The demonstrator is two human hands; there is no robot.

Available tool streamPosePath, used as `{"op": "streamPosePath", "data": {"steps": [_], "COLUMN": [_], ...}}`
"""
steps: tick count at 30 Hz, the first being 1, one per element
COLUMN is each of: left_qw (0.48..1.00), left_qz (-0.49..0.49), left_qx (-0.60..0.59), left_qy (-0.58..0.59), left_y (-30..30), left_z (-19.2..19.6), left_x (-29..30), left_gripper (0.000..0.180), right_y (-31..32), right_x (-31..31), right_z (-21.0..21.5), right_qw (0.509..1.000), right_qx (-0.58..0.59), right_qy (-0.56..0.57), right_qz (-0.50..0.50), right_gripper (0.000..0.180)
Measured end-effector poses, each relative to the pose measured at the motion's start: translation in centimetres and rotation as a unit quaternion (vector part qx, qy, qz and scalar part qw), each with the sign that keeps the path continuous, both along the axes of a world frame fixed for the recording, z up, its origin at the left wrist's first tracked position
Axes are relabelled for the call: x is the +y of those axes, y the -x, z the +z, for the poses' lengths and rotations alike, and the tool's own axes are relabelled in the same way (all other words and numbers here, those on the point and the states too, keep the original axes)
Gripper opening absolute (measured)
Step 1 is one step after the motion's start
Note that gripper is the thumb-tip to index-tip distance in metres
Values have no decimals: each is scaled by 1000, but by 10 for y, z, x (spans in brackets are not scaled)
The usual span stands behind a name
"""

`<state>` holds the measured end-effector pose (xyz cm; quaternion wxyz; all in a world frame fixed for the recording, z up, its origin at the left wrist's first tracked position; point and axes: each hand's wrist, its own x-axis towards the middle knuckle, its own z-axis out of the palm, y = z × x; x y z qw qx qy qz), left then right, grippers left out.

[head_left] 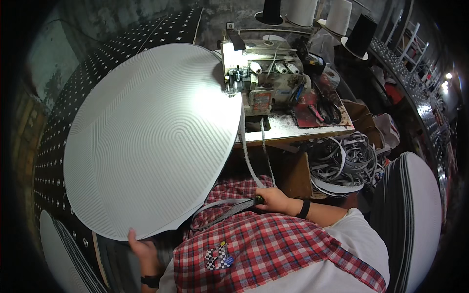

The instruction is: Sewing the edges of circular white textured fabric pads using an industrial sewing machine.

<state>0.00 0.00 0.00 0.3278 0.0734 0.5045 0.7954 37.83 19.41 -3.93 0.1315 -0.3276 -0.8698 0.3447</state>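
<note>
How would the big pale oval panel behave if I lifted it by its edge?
The oval panel is probably semi-stiff: its near edge overhangs without folding, though the left hand may be supporting it. It looks thin there, so probably light for its size. Its finely ridged face might give some grip.

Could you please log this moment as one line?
left hand: touching near edge of grey round panel | right hand: closed on pale strip | panel: right edge at sewing machine

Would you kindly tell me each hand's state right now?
Left hand: at the pale oval mat; grip cannot be told.
Right hand: closed, holding a grey strip.
</note>
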Motion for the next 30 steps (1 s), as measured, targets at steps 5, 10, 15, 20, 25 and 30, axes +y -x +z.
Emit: {"op": "streamPosePath", "data": {"steps": [5, 10, 15, 20, 25, 30], "left_qw": [998, 999, 981, 997, 997, 973], "left_qz": [-49, 26, -84, -54, -31, -177], "left_qx": [24, -16, 162, 32, 67, 108], "left_qy": [29, -26, 71, 43, 36, 105], "left_y": [-14, -1, -12, -3, -8, -15], "left_z": [10, 12, -1, 11, -2, -4], "left_x": [-5, 0, -16, -11, -12, -20], "left_gripper": [45, 38, 37, 41, 37, 35], "right_y": [1, -1, -3, -6, 4, 31], "right_x": [-9, -5, 14, 55, 94, 124], "right_z": [1, 4, 11, 26, 39, 47], "right_qw": [1000, 999, 997, 956, 882, 848], "right_qx": [-9, -24, 32, -26, -33, 0], "right_qy": [24, 30, -60, -285, -470, -527], "right_qz": [-10, -14, -33, -57, -1, 64], "right_gripper": [30, 33, 36, 17, 14, 10]}}
